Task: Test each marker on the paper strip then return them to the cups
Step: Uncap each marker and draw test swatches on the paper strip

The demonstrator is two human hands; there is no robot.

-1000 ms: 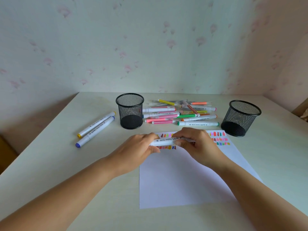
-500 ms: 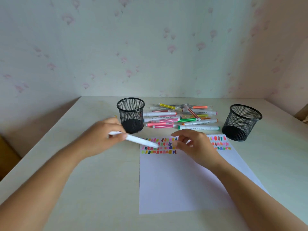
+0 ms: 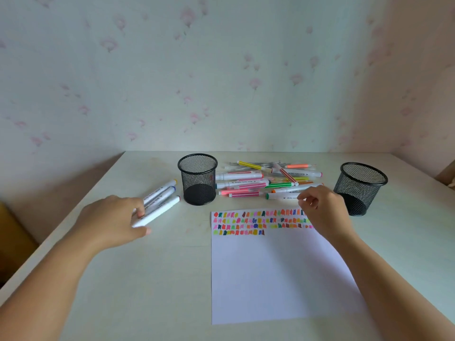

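Meanwhile, our left hand (image 3: 115,217) pinched the near end of a white marker (image 3: 162,210) between thumb and fingers, low on the table (image 3: 147,279), left of the left cup (image 3: 197,179). That marker lay slanted, its far end aimed right toward the cup, just beside two markers (image 3: 161,191) on the same slant. Both mesh cups looked empty to us, the right cup (image 3: 362,188) included.

Our right hand (image 3: 322,212) hovered over the far right edge of the paper (image 3: 270,279), fingers loosely curled and, as far as we could see, gripping nothing. Rows of colour swatches (image 3: 238,223) filled the paper's far edge.

What mattered for the next pick was the green-capped marker (image 3: 283,196). It lay just far and left of the right fingertips, its long axis running left to right, cap at the left end, its right end hidden behind those fingers. It was the nearest of the pile of markers (image 3: 266,178) between the cups. We judged the right hand far better placed than the left, needing only a short reach to close across the barrel.
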